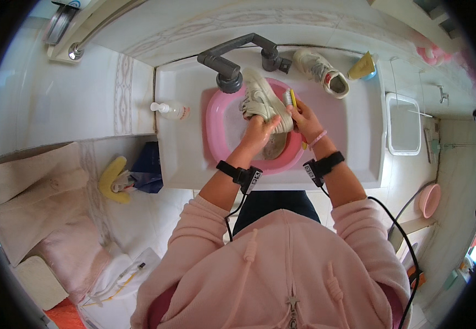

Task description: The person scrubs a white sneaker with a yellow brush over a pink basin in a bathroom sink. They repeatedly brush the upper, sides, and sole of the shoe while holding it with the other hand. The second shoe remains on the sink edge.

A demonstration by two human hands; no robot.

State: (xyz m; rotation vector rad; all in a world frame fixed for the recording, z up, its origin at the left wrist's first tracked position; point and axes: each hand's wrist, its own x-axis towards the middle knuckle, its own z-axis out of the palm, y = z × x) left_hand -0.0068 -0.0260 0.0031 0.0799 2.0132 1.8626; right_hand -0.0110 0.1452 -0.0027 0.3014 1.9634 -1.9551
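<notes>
My left hand (260,132) grips a pale lace-up shoe (269,100) by its heel end, with the thumb on its side and the toe pointing away from me. A yellow-backed scrubbing brush with white bristles (289,98) is in my right hand (305,119), close beside the shoe's sole. Beneath both hands a pink plastic basin (217,123) holds cloudy, sudsy water. The basin stands in a white rectangular sink (357,144). A second pale shoe (322,72) rests at the sink's back right, its opening towards me.
A dark grey faucet (225,61) reaches over the basin's back edge. A clear pump bottle (174,111) lies at the sink's left side. A yellow tube (362,67) stands in the back right corner. A white-rimmed container (403,123) is right of the sink.
</notes>
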